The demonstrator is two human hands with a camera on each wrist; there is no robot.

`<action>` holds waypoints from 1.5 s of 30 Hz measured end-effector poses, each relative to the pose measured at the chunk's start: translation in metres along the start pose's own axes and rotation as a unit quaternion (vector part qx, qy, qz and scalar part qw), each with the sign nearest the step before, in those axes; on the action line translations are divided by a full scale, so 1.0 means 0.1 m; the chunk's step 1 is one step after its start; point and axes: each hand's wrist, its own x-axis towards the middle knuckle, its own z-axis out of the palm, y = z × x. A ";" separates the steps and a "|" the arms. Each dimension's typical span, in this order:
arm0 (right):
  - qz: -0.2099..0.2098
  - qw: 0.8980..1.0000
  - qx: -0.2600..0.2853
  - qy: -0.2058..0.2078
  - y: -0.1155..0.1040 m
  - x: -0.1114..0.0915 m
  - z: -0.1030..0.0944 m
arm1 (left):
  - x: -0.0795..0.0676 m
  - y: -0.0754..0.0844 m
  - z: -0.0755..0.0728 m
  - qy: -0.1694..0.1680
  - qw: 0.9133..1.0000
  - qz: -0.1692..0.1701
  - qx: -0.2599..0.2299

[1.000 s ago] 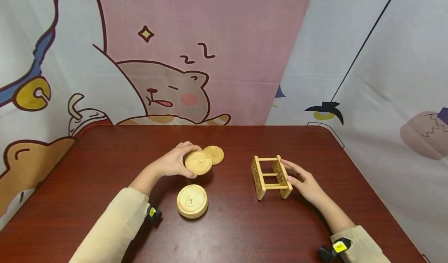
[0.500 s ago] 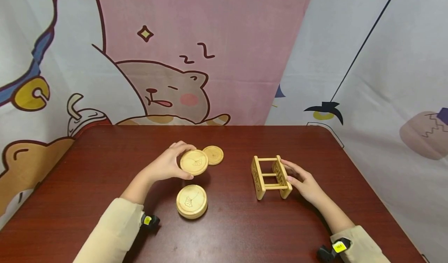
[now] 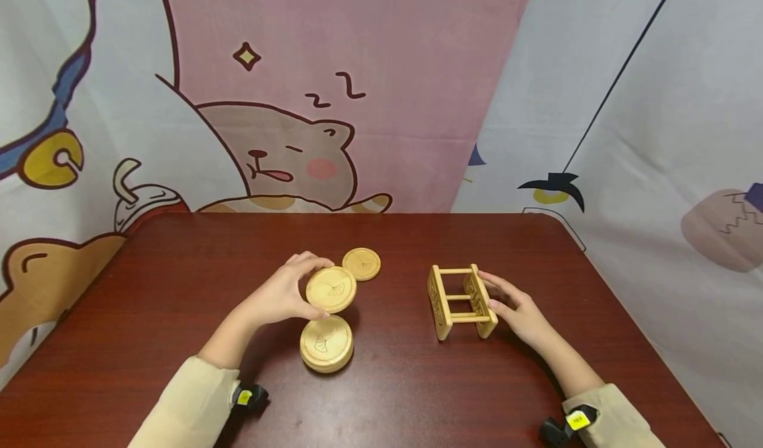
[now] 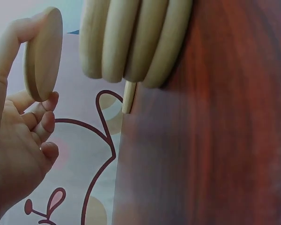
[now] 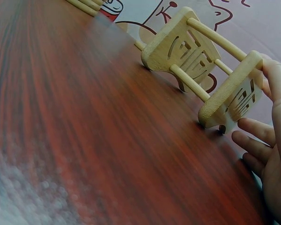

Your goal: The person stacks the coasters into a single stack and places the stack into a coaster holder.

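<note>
In the head view my left hand [image 3: 283,293] pinches a round wooden coaster [image 3: 331,289] by its edge, thumb at the near side and fingers at the far side. A leaf design shows on its face. In the left wrist view the held coaster [image 4: 44,54] is raised beside the coaster stack [image 4: 131,42]. That stack [image 3: 326,344] lies just in front of the hand, and a single flat coaster [image 3: 361,264] lies behind it. On the right, my right hand [image 3: 518,311] holds the side panel of a wooden coaster rack [image 3: 441,302], thumb and fingers at its edges.
Everything stands on a dark red-brown table [image 3: 405,395]. A cartoon-printed cloth [image 3: 405,90] hangs behind its far edge and along the sides. Crossbars [image 3: 457,297] join the rack's two cut-out panels. Each wrist wears a small black camera [image 3: 253,398].
My left hand has drawn the coaster left and toward me, away from overlapping the flat coaster, to just above the stack's far edge. My right hand and the rack stay put.
</note>
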 end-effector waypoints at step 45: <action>-0.006 1.000 -0.007 0.002 0.00 0.00 0.00 | -0.46 0.09 0.16 -0.033 0.998 0.054 0.016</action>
